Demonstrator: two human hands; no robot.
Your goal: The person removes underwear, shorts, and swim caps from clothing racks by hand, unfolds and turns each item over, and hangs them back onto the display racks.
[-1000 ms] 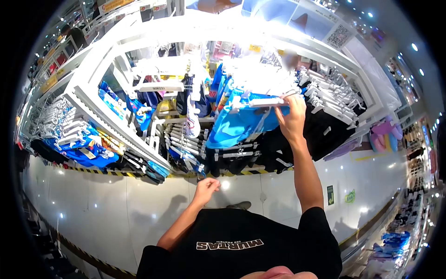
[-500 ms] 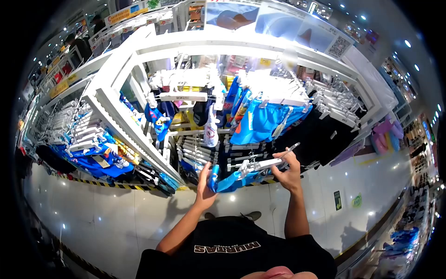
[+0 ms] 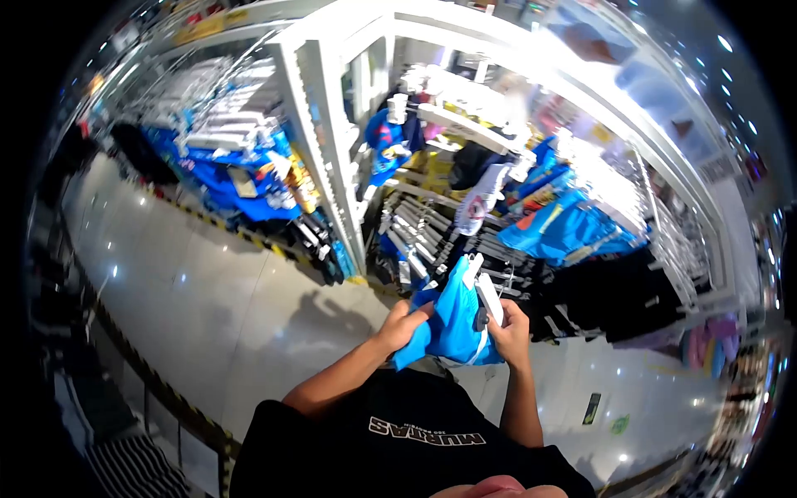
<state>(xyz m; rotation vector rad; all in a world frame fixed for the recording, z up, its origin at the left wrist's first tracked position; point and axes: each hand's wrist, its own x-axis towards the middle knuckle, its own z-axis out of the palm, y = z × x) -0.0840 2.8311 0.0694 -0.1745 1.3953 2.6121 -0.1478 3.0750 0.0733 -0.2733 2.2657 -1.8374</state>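
A bright blue garment (image 3: 455, 319) hangs from a white hanger (image 3: 490, 299) in front of my chest. My left hand (image 3: 403, 325) is closed on the garment's left side, its fingers pressed on the cloth. On the other side my right hand (image 3: 510, 332) grips the white hanger near its end, beside a small dark round tag (image 3: 481, 319). A narrow white strip dangles over the cloth below that tag. Both hands are a little below the rack's lower row of hangers.
A white display rack (image 3: 332, 141) holds blue clothes (image 3: 573, 228) and black clothes (image 3: 614, 290) on hangers. More blue clothes (image 3: 241, 178) hang at the left. Yellow-black tape (image 3: 207, 217) runs along the tiled floor (image 3: 224, 290). Striped clothing (image 3: 137, 469) is at the lower left.
The view has turned left, so the rack appears further right. The blue garment and its hanger have tilted, showing more cloth. My left hand now grips the cloth more closely.
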